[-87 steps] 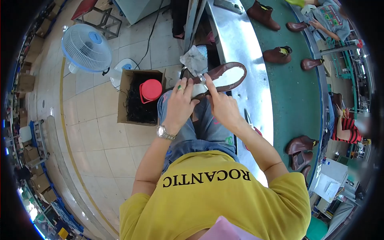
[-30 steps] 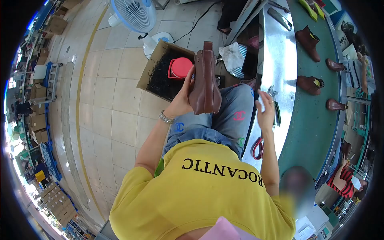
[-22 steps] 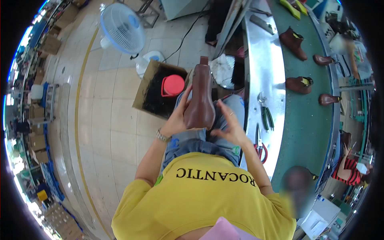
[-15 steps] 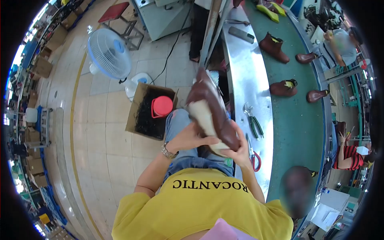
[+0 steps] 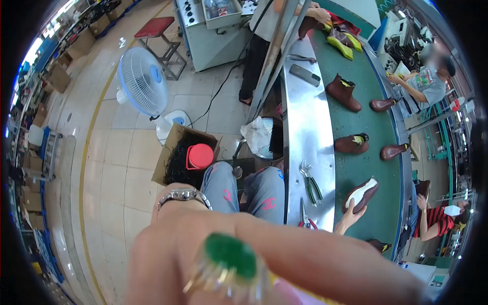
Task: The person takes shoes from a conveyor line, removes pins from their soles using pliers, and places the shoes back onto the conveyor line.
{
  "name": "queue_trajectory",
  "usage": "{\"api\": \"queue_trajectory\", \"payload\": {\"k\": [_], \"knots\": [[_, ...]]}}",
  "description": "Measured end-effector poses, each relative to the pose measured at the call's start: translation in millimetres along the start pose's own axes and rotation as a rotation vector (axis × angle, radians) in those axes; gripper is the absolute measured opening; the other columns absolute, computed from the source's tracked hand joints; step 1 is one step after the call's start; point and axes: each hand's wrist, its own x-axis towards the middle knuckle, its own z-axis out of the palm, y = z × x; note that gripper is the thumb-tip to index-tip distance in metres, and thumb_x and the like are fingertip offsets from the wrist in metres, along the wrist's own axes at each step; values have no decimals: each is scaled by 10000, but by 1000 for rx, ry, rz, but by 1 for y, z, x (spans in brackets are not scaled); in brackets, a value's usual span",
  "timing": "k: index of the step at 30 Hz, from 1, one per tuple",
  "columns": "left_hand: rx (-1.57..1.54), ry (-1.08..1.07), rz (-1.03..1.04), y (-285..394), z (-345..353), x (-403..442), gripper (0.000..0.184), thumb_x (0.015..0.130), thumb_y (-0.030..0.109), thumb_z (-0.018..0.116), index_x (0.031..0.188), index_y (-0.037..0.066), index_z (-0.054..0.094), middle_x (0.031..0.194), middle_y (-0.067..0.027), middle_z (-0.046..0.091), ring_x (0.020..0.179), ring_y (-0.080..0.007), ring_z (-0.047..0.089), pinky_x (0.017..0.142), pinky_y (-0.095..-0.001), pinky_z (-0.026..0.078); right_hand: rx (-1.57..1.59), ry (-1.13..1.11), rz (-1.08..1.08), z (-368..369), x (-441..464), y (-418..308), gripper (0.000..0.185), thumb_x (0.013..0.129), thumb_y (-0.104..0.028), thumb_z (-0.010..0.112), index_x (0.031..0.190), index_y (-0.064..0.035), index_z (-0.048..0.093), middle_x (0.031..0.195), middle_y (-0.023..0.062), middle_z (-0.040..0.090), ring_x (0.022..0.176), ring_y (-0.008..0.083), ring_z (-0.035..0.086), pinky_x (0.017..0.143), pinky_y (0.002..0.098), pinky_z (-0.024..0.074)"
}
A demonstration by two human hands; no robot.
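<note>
Beside a shiny metal desk [image 5: 311, 122], a green belt [image 5: 370, 127] was dotted with brown leather footwear [image 5: 345, 94]. Over the belt, a brown leather shoe with a white underside [image 5: 364, 193] was pinched in the right hand's [image 5: 348, 219] grip; contact with the belt could not be confirmed. Handling at the belt appeared to be in hand, and a steady hold seemed called for next. By the blurred left hand [image 5: 185, 236], near the camera, no clear grip was shown.
</note>
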Motion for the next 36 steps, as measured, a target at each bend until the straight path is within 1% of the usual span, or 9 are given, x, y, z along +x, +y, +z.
{"api": "queue_trajectory", "payload": {"k": [2,4,8,12,13,14,18,23,36], "knots": [[-35,-6,31,2,2,4,327,957,207,530,1168,-39,572,1128,-211,595,1066,-321,586,930,-409,428,-314,-234,-44,-6,40,44,745,819,-275,768,1394,49,421,1323,215,534,1233,302,492,1061,389,360],[-48,-18,52,1,8,9,306,961,198,520,1144,-41,574,1107,-207,591,1055,-319,578,922,-405,423,-598,-235,-483,7,68,42,612,833,-284,753,1320,12,530,1283,193,567,1192,319,522,1010,396,399],[-36,-20,92,10,22,20,272,968,182,498,1096,-45,577,1065,-198,582,1034,-316,563,905,-398,413,-513,-360,-472,81,98,-13,478,904,-274,667,1288,-5,572,1250,165,603,1088,252,580,968,359,434],[-29,-35,118,20,41,26,249,976,165,477,1048,-50,580,1022,-188,573,1014,-313,547,889,-392,403,-430,-381,-653,165,144,5,517,888,-303,685,1328,-64,554,1236,155,574,974,267,564,846,359,475],[-27,-38,125,21,44,27,245,978,161,472,1036,-51,581,1011,-186,570,1008,-312,544,884,-390,400,-559,-412,-574,175,142,-7,547,881,-316,688,1351,-79,540,1237,173,572,955,266,579,849,358,484],[-25,-40,135,22,48,28,242,980,156,467,1023,-52,582,1001,-184,568,1003,-311,540,880,-388,397,-569,-215,-1037,197,163,28,422,929,-283,639,1267,-37,575,1151,123,616,889,195,592,809,328,497],[-24,-32,187,26,59,32,241,987,140,445,975,-57,585,958,-175,559,982,-308,524,864,-381,387,-671,-328,-825,217,162,12,408,937,-282,631,1254,-30,580,1135,110,617,893,185,587,809,316,488],[101,-82,501,15,59,39,247,984,170,473,961,-52,578,934,-160,554,931,-283,530,809,-384,383,-716,-349,-753,221,172,1,391,946,-281,621,1237,-21,585,1116,93,619,898,171,580,809,301,476],[170,-10,323,71,70,-2,301,908,217,575,1098,-16,563,1084,-160,539,1065,-305,502,896,-410,377,-186,-282,-536,153,185,-138,358,970,-278,594,1194,1,599,1066,50,623,912,137,564,809,262,447]]}}
